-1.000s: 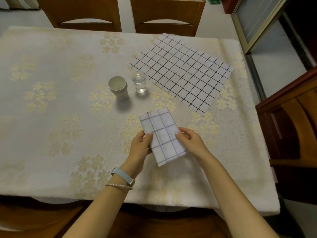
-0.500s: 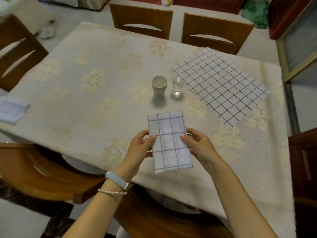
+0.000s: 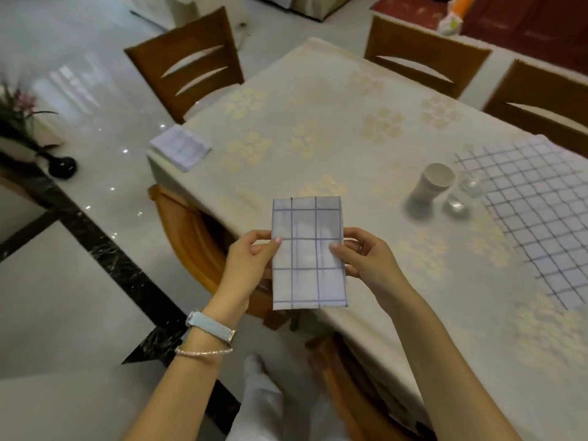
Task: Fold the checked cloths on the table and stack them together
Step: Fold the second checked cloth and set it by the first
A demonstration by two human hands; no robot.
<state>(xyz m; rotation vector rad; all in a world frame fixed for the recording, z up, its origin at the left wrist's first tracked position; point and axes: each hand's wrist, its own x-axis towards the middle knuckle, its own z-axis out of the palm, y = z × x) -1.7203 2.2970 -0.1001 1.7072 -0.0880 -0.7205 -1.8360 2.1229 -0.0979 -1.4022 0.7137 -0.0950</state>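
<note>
A folded white cloth with blue checks (image 3: 308, 275) hangs in the air over the table's near-left corner. My left hand (image 3: 246, 265) pinches its left edge and my right hand (image 3: 366, 259) pinches its right edge. Another folded checked cloth (image 3: 179, 148) lies on the table's far-left corner. An unfolded checked cloth (image 3: 541, 214) lies flat on the right side of the table.
The table (image 3: 334, 128) wears a cream cloth with gold flowers. A white cup (image 3: 432, 183) and a clear glass (image 3: 461, 198) stand beside the flat cloth. Wooden chairs (image 3: 187, 65) ring the table; one is tucked in below the held cloth. A dark vase (image 3: 62, 167) stands at left.
The view has swung left and I have stepped toward the table's left end, carrying the folded cloth in both hands. The folded cloth on the far corner is now closer.
</note>
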